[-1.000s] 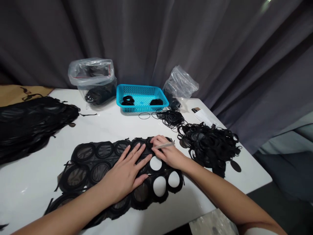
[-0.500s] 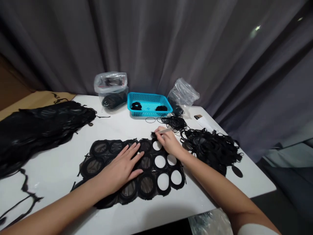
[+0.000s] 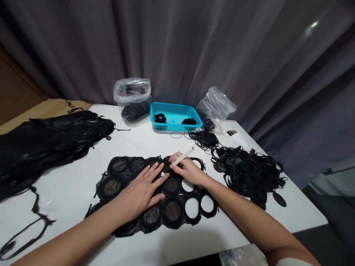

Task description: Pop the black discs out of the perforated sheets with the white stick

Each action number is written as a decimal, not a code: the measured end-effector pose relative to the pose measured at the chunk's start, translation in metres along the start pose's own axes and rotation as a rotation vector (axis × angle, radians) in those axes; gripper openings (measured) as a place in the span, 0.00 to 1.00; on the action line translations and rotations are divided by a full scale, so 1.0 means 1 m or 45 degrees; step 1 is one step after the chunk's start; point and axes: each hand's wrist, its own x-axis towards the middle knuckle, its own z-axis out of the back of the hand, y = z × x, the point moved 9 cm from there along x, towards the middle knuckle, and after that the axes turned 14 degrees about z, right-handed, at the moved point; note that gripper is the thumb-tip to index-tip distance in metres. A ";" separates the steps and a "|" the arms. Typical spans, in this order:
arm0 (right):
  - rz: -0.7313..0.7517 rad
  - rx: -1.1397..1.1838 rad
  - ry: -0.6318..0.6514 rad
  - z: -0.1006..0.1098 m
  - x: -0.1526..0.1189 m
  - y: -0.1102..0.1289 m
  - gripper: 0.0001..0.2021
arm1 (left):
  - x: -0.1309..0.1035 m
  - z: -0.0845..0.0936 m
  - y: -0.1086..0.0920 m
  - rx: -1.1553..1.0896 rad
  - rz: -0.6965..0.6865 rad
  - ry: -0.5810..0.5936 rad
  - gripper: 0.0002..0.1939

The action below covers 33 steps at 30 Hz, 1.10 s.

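Note:
A black sheet (image 3: 176, 199) with rows of ring-shaped circles lies on the table in front of me. Several circles at its right side are open holes with white table showing through; others still have dark film in them. My left hand (image 3: 148, 183) presses flat on the middle of the sheet, fingers spread. Closed around a thin white stick-like tool (image 3: 183, 156), my right hand (image 3: 185, 169) rests at the sheet's far row, fingertips on a dark circle. The tool's lower end is hidden in the fingers, so its exact kind does not show.
A blue basket (image 3: 176, 127) with black rings stands at the back between two clear plastic bags (image 3: 132, 96). Thin black loops (image 3: 204, 139) and a heap of black cut pieces (image 3: 246, 171) lie on the right. Stacked black sheets (image 3: 52, 147) fill the left.
My right hand has come nearer and left, from over an open hole onto the neighbouring dark circle, and the black scrap at its fingertips is no longer seen. My left hand stays flat.

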 end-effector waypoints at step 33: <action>0.010 -0.041 0.090 -0.020 -0.041 0.051 0.04 | -0.046 0.000 -0.028 -0.036 -0.069 0.020 0.32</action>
